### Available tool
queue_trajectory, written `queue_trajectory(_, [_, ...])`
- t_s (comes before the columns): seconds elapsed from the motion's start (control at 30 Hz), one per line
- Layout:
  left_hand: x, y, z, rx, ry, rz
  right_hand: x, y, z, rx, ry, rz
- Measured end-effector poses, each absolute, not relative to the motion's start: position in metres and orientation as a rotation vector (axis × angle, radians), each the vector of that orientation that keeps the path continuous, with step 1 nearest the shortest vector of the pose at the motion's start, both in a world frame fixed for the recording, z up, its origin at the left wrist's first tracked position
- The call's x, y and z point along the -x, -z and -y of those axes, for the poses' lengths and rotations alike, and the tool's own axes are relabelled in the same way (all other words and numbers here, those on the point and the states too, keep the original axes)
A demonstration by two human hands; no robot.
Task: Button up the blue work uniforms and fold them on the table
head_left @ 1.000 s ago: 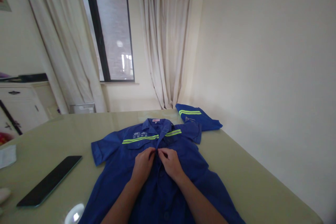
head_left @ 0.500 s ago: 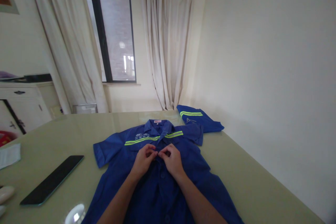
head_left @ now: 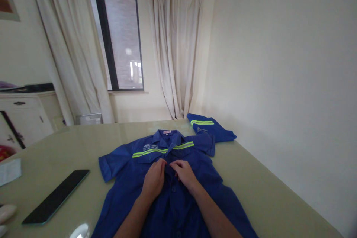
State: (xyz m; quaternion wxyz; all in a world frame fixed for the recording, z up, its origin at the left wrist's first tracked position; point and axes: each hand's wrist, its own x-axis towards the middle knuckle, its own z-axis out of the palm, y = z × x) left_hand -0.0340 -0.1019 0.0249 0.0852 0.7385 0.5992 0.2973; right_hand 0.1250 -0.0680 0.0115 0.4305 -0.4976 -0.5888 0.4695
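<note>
At lower centre, the left hand (head_left: 154,179) and right hand (head_left: 185,173) were observed narrowly separated at the blue shirt's (head_left: 119,191) front; whether cloth was gripped by the bent fingers could not be determined.

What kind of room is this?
Probably a room in somebody's home: there are long cream cloth curtains, a dark-framed glass window and a white wooden cabinet with a dark handle.
</note>
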Motion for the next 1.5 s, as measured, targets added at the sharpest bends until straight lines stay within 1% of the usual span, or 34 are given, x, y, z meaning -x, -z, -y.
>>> queue_trajectory(0.07, [0.034,-0.018,0.102,-2.253,-0.890,-1.909,-0.121,-0.013,0.071,1.233,-1.087,1.471])
queue_trajectory(0.17, [0.031,-0.001,0.109,-2.386,-0.843,-1.943,-0.114,-0.021,0.069,1.327,-1.011,1.436])
queue_trajectory(0.33, [0.027,0.031,0.139,-2.493,-0.674,-1.883,-0.100,-0.038,0.060,1.539,-0.577,1.596])
queue_trajectory(0.4, [0.031,0.035,0.154,-2.503,-0.596,-1.847,-0.095,-0.033,0.061,1.581,-0.509,1.647])
queue_trajectory(0.47, [0.037,0.028,0.164,-2.493,-0.515,-1.803,-0.092,-0.022,0.063,1.560,-0.506,1.649])
queue_trajectory(0.53, [0.042,0.010,0.166,-2.452,-0.446,-1.789,-0.092,-0.010,0.064,1.456,-0.549,1.592])
queue_trajectory(0.63, [0.040,-0.025,0.149,-2.327,-0.393,-1.898,-0.098,0.001,0.060,1.275,-0.721,1.338])
queue_trajectory(0.7, [0.034,-0.042,0.129,-2.255,-0.364,-1.959,-0.106,0.002,0.055,1.231,-0.795,1.172])
queue_trajectory(0.8, [0.023,-0.048,0.104,-2.241,-0.426,-1.864,-0.116,0.002,0.052,1.244,-0.796,1.105])
queue_trajectory(0.9, [0.019,-0.036,0.092,-2.194,-0.546,-1.786,-0.122,0.002,0.055,1.216,-0.774,1.096])
queue_trajectory(1.03, [0.018,-0.026,0.090,-2.153,-0.581,-1.802,-0.118,-0.002,0.060,1.172,-0.811,1.109])
queue_trajectory(1.23, [0.016,-0.027,0.094,-2.190,-0.623,-1.775,-0.115,-0.007,0.064,1.174,-0.808,1.136])
queue_trajectory(1.5, [0.021,-0.020,0.091,-2.095,-0.984,-1.643,-0.107,-0.012,0.078,1.215,-0.699,1.436])
